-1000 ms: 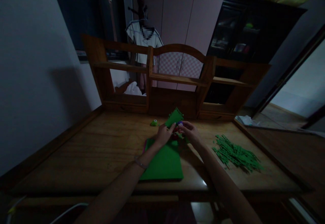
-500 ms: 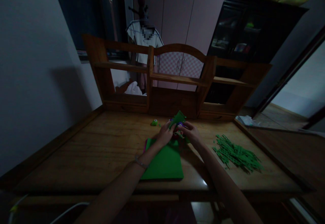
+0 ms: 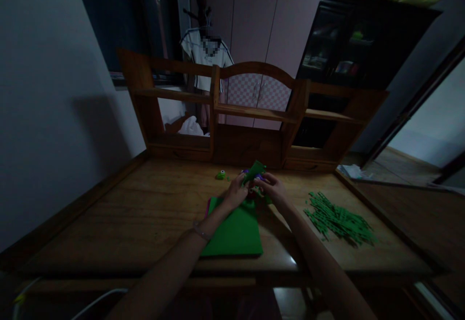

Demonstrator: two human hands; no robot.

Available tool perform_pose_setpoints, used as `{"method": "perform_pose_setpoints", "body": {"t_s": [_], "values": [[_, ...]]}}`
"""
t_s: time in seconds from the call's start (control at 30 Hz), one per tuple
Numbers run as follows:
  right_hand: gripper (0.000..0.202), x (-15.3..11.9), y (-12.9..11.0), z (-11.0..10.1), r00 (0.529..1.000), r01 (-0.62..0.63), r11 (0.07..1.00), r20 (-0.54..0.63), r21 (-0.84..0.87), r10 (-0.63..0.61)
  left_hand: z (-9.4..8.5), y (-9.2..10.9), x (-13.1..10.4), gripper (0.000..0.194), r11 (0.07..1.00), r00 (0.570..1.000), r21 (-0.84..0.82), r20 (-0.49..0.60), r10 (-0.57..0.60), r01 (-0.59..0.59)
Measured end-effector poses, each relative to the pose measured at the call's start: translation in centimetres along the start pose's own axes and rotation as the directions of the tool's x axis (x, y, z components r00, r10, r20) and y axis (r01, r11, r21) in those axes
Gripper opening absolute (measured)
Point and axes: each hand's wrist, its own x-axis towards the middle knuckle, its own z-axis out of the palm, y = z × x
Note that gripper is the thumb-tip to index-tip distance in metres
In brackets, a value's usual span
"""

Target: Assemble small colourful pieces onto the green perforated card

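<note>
Above the far edge of a stack of green sheets [image 3: 238, 230], my left hand [image 3: 237, 192] grips a small green piece [image 3: 255, 171] that tilts upward. My right hand [image 3: 273, 188] is closed at the right side of the same spot, its fingertips by small purple parts [image 3: 259, 178]; what it pinches is too small and dark to make out. Small red and pale parts lie between and under the hands, partly hidden. A small green figure with an eye [image 3: 221, 175] sits on the desk to the left of my hands.
A pile of thin green strips [image 3: 339, 219] lies on the right of the wooden desk [image 3: 145, 213]. A wooden shelf unit [image 3: 250, 112] stands along the back edge. A white cable hangs at the lower left.
The green piece in my left hand has tipped and lowered slightly. Both hands stay in nearly the same place, with small finger movements.
</note>
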Motion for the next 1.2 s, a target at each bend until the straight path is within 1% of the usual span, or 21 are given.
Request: {"method": "perform_pose_setpoints", "body": {"t_s": [0.1,0.27,0.37,0.47,0.67,0.9,1.0,1.2], "values": [[0.038,-0.04,0.07,0.04,1.000,0.009,1.000,-0.003,0.004,-0.009,-0.23,0.28,0.05,0.027,0.999,0.999,0.027,0.021,0.027,-0.027],[0.038,-0.02,0.22,0.05,1.000,0.003,1.000,-0.009,-0.002,-0.003,-0.56,0.76,0.16,0.026,0.995,0.994,0.026,0.055,0.094,-0.096],[0.038,-0.02,0.15,0.04,1.000,0.001,1.000,0.011,-0.003,-0.001,-0.47,0.63,0.12,0.024,0.997,0.996,0.030,0.048,0.071,-0.072],[0.038,-0.05,0.04,0.01,1.000,-0.004,1.000,0.006,-0.015,0.004,-0.31,0.37,0.08,0.021,0.998,0.997,0.027,0.043,0.060,-0.061],[0.036,-0.10,0.17,-0.17,0.999,0.019,1.000,0.026,-0.022,-0.019,-0.32,0.10,0.11,0.024,0.991,0.994,0.079,0.012,0.110,-0.111],[0.037,0.08,0.39,-0.12,1.000,0.011,1.000,0.003,-0.012,-0.011,-0.38,0.16,0.01,0.025,0.992,0.991,0.008,0.050,0.122,-0.123],[0.037,0.09,0.36,-0.11,1.000,0.016,1.000,0.013,-0.007,-0.016,-0.46,0.29,-0.01,0.025,0.993,0.992,0.001,0.047,0.118,-0.118],[0.036,0.04,0.24,-0.08,1.000,0.021,1.000,0.023,0.001,-0.021,-0.67,0.48,0.03,0.025,0.995,0.990,-0.015,0.098,0.104,-0.103]]}}
